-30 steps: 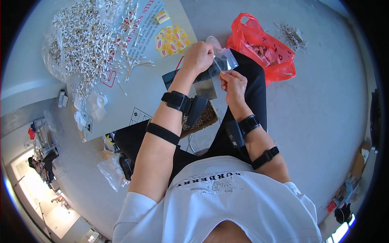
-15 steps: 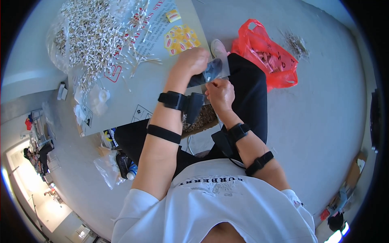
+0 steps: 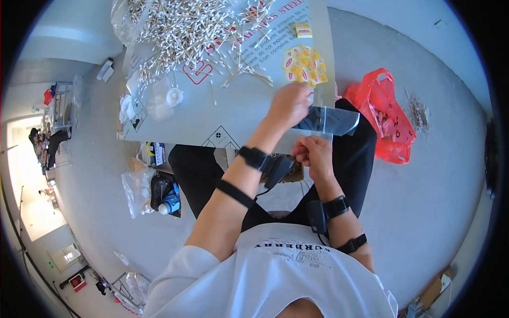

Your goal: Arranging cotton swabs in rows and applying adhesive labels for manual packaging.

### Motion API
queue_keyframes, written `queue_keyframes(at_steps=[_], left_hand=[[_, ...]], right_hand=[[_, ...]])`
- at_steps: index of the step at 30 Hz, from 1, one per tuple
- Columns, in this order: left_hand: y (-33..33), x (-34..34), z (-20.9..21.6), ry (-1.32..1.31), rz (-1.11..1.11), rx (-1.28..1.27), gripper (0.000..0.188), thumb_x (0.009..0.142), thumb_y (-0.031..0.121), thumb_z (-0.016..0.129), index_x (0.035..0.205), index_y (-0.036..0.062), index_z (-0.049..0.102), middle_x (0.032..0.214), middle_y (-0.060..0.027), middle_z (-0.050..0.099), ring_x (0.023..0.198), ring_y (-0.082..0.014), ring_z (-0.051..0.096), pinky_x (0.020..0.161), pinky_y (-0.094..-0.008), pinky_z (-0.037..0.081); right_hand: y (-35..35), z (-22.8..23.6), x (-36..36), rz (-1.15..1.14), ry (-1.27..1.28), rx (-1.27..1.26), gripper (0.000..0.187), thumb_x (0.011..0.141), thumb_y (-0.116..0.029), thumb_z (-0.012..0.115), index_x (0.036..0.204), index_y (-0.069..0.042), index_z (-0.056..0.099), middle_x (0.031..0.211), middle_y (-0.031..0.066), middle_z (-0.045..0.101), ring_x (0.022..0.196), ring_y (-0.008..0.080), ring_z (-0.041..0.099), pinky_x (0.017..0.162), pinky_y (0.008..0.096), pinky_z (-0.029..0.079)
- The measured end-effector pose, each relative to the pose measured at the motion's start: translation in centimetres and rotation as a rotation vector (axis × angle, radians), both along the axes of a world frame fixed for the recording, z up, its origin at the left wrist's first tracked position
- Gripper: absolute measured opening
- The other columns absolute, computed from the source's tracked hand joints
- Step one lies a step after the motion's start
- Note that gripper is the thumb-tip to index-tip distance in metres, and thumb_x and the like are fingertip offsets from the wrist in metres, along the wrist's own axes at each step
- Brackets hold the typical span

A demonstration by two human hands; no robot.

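Over the table's right front corner my left hand (image 3: 290, 105) is closed, knuckles up, and whatever it grips is hidden. Just below it, my right hand (image 3: 318, 155) has its fingers curled together; I cannot make out anything between them. A clear, dark-looking plastic sleeve (image 3: 342, 122) juts out beside both hands, past the table edge and above my right thigh. Whether either hand grips it does not show. Small yellow-and-white printed packets or labels (image 3: 303, 62) lie just beyond my left hand, with a little stack (image 3: 303, 30) farther back.
A large heap of cotton swabs (image 3: 180, 37) covers the table's far left, with loose ones spreading right. A white roll (image 3: 174, 97) lies nearer on the table (image 3: 185, 124). On the floor stand a red plastic bag (image 3: 392, 124), a swab pile (image 3: 419, 112) and a blue bottle (image 3: 170, 202).
The view has shifted, so the table sits farther right and higher. Both hands have drawn slightly left relative to the labels, and more of the plastic sleeve shows.
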State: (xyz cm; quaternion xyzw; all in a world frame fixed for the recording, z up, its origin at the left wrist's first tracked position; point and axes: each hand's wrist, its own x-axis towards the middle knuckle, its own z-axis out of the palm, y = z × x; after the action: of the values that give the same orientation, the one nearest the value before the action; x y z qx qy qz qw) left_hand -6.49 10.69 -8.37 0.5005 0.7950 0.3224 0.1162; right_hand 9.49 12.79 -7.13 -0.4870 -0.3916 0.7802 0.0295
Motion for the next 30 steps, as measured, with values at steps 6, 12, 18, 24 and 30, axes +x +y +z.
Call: queue_keyframes(at_steps=[6,12,18,24,30], left_hand=[[-7.2,-7.5,-0.9,0.134,0.472,0.222,0.01,0.075,-0.001,0.061,0.079,0.0058,0.055,0.082,-0.0144,0.058,0.084,-0.0364,0.057,0.074,-0.0464,0.045],[-10.4,-10.2,-0.6,0.271,0.699,0.056,0.018,0.071,0.003,0.072,0.084,0.0053,0.059,0.09,-0.0109,0.057,0.092,-0.0344,0.053,0.079,-0.044,0.044],[-10.5,-8.3,-1.2,0.36,0.655,0.068,0.018,0.071,0.006,0.074,0.083,0.0078,0.061,0.087,-0.0087,0.057,0.09,-0.0313,0.052,0.079,-0.0426,0.043],[-10.6,-6.6,-1.2,0.45,0.689,0.015,0.011,0.075,0.006,0.069,0.079,0.0089,0.059,0.084,-0.0067,0.055,0.088,-0.03,0.052,0.077,-0.0413,0.04],[-12.0,-5.2,-0.9,0.37,0.635,0.014,0.01,0.076,0.007,0.067,0.079,0.0082,0.057,0.082,-0.0073,0.054,0.086,-0.03,0.051,0.075,-0.0419,0.039]], right_hand=[[0.3,1.0,-2.7,0.106,0.147,0.251,0.017,0.091,-0.01,0.06,0.08,0.001,0.064,0.064,0.0071,0.064,0.047,0.0079,0.053,0.042,0.0193,0.038],[0.1,0.2,-4.4,0.13,0.157,0.377,0.013,0.09,-0.008,0.061,0.081,0.001,0.064,0.066,0.0051,0.063,0.051,0.0071,0.052,0.048,0.0205,0.042],[0.9,-0.3,-8.2,0.227,0.213,1.004,0.01,0.086,-0.008,0.065,0.087,0.002,0.062,0.073,0.0095,0.062,0.058,0.0174,0.057,0.054,0.0293,0.045],[3.0,-2.0,-15.2,0.366,0.212,1.627,0.009,0.077,-0.005,0.068,0.083,-0.002,0.062,0.09,0.0129,0.057,0.089,0.0328,0.057,0.074,0.0424,0.048],[3.3,-2.3,-12.2,0.493,0.306,1.543,0.012,0.071,0.0,0.068,0.079,-0.007,0.063,0.086,0.0097,0.056,0.087,0.0317,0.055,0.076,0.0414,0.047]])
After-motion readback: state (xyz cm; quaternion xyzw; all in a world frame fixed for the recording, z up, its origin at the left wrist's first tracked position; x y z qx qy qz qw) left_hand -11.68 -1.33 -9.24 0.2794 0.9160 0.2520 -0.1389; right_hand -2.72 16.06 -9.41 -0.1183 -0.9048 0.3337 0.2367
